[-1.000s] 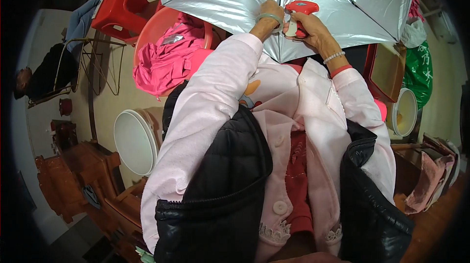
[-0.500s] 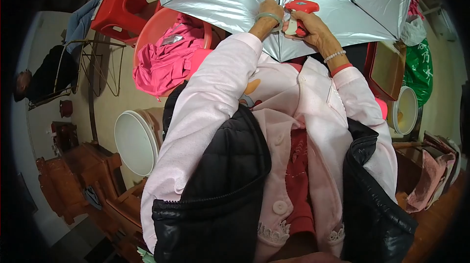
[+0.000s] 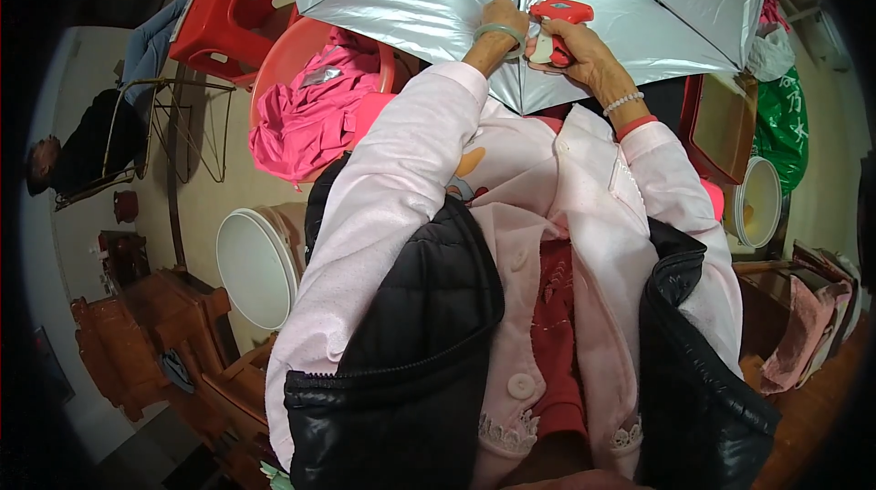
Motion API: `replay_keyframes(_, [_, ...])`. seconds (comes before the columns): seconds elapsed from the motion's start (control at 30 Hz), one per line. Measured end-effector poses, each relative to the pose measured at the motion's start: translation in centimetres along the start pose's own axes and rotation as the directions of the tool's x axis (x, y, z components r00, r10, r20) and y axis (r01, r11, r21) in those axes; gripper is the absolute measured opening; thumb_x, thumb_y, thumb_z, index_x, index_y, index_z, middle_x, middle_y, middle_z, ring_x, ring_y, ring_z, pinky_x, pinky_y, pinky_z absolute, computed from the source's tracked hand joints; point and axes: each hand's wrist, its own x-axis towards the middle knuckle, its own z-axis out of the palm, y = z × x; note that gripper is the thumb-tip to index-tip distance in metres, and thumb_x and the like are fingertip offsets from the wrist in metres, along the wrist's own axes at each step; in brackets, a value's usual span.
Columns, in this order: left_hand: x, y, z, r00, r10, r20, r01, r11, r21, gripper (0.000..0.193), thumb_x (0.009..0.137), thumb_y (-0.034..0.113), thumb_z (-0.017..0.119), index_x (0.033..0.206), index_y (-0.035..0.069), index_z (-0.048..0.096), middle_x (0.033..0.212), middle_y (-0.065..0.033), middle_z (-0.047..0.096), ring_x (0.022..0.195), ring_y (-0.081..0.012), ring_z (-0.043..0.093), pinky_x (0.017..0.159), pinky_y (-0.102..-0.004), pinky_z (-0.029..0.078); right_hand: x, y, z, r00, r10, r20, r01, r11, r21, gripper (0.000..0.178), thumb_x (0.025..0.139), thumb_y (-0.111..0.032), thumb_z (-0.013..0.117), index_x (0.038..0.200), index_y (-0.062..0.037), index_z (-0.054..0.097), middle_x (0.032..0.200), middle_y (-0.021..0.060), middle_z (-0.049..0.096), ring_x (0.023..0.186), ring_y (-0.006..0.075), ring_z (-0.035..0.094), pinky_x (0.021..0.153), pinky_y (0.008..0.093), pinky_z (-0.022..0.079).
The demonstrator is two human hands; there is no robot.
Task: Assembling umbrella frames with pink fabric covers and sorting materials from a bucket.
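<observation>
A silver-lined umbrella [image 3: 411, 6] lies spread open in front of me, with dark ribs running across it. My left hand [image 3: 500, 23], with a pale bangle at the wrist, is closed at the middle rib, pinching the umbrella there; its fingertips are mostly hidden. Just to its right, my right hand [image 3: 581, 50] is wrapped round a red and white hand tool [image 3: 560, 11], whose exact kind I cannot make out. The tool's red top lies over the silver cloth, close beside the rib and the left hand.
At left, a red basin [image 3: 274, 57] holds pink cloth [image 3: 315, 111] beside a red plastic stool [image 3: 224, 20]. White buckets [image 3: 254, 266] stand lower left. On the right are a brown box [image 3: 721, 130], a green bag [image 3: 780, 134] and another white bucket [image 3: 759, 203]. A person [image 3: 91, 139] reclines far left.
Almost nothing differs. Both hands keep their hold on the umbrella and the tool, and the view has shifted very slightly.
</observation>
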Motion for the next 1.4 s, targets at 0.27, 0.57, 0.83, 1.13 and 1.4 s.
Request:
replay_keyframes(0.27, [0.1, -0.4, 0.1, 0.999, 0.038, 0.035, -0.04, 0.997, 0.072, 0.03, 0.071, 0.023, 0.066, 0.078, -0.006, 0.063, 0.08, -0.0221, 0.062, 0.081, -0.0318, 0.062, 0.071, -0.0361, 0.049, -0.2, 0.0, 0.2, 1.0, 0.008, 0.025, -0.008, 1.0, -0.012, 0.028, 0.08, -0.013, 0.051, 0.103, 0.0016, 0.046, 0.084, 0.0163, 0.06, 0.07, 0.0253, 0.062, 0.063, 0.0401, 0.055])
replay_keyframes(0.57, [0.0, 0.6, 0.1, 1.0, -0.007, 0.006, 0.007, 1.0, 0.018, 0.032, 0.071, 0.024, 0.066, 0.08, -0.006, 0.062, 0.083, -0.0236, 0.061, 0.083, -0.0327, 0.061, 0.072, -0.0359, 0.049, -0.2, 0.0, -0.3, 1.0, 0.01, 0.013, -0.01, 1.0, 0.005, 0.028, 0.08, -0.014, 0.052, 0.102, 0.0013, 0.046, 0.084, 0.0158, 0.06, 0.071, 0.025, 0.062, 0.062, 0.04, 0.055])
replay_keyframes(0.83, [0.0, -0.1, 0.3, 1.0, -0.005, 0.015, 0.004, 0.999, 0.053, 0.032, 0.071, 0.024, 0.067, 0.081, -0.006, 0.063, 0.086, -0.0243, 0.061, 0.084, -0.0333, 0.061, 0.072, -0.036, 0.049, -0.1, 0.1, 0.0, 1.0, 0.011, 0.025, -0.011, 1.0, 0.01, 0.027, 0.08, -0.013, 0.052, 0.102, 0.0016, 0.046, 0.085, 0.0161, 0.06, 0.071, 0.0253, 0.062, 0.062, 0.04, 0.055])
replay_keyframes(1.13, [-0.8, 1.2, -0.9, 0.993, -0.113, 0.02, 0.113, 0.993, -0.041, 0.032, 0.071, 0.025, 0.067, 0.081, -0.006, 0.063, 0.087, -0.0235, 0.061, 0.084, -0.0327, 0.061, 0.073, -0.0355, 0.049, -0.2, 0.1, 0.0, 1.0, 0.004, 0.016, -0.004, 1.0, 0.011, 0.027, 0.08, -0.013, 0.052, 0.102, 0.0014, 0.046, 0.084, 0.0167, 0.06, 0.071, 0.0259, 0.062, 0.062, 0.0402, 0.055])
replay_keyframes(1.4, [-0.7, 1.0, -0.5, 0.996, -0.086, 0.0, 0.086, 0.996, 0.022, 0.028, 0.074, 0.025, 0.056, 0.072, -0.002, 0.064, 0.078, -0.02, 0.062, 0.078, -0.0309, 0.061, 0.071, -0.0352, 0.048, -0.1, 0.1, -0.2, 1.0, -0.003, 0.02, 0.003, 1.0, 0.017, 0.027, 0.079, -0.012, 0.052, 0.102, 0.0011, 0.046, 0.085, 0.0169, 0.06, 0.072, 0.0259, 0.062, 0.062, 0.0411, 0.055])
